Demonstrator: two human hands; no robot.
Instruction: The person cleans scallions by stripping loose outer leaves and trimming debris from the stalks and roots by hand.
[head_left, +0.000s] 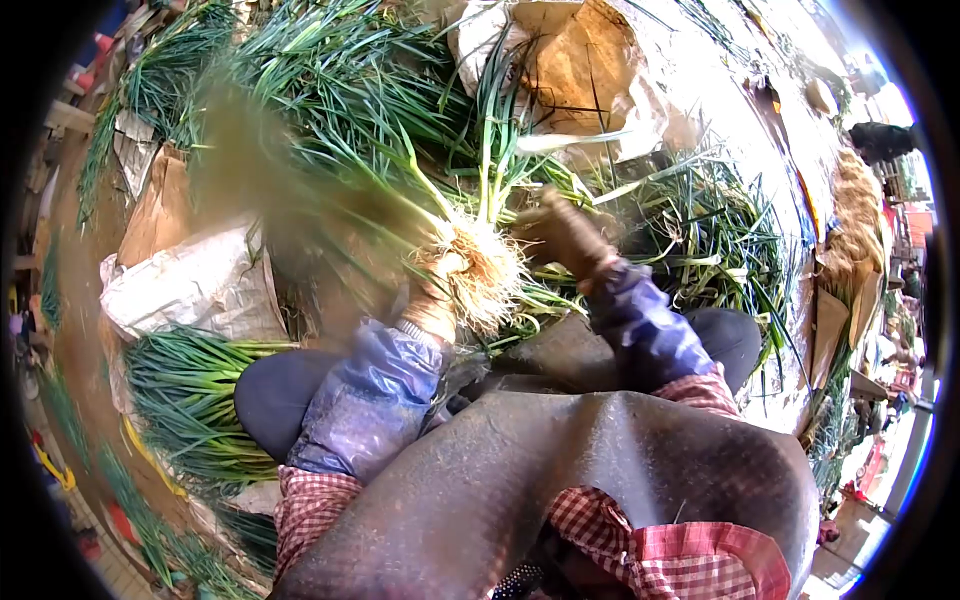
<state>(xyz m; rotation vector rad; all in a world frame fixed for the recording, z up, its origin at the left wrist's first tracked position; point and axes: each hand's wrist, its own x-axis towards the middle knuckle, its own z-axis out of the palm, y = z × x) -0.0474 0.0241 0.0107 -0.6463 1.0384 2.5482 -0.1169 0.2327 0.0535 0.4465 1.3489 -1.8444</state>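
Observation:
My left hand [433,305] is closed around a bunch of green onions [478,262], near its pale, stringy roots. The roots face me and partly cover my fingers. Just right of the bunch, at about the same height, is my right hand [570,235], smeared by motion; whether its fingers grip anything is unclear. Long green leaves spread away from the bunch towards the large pile of green onions [350,85] ahead. Loose leaves and stalks [700,225] lie beyond my right hand.
A brown apron [600,440] covers my lap. On the left, stacked green onions [190,400] lie beside my knee, below a white sack [195,290]. A torn brown-and-white sack [580,65] lies ahead. A dark blur [240,150] hides part of the upper left.

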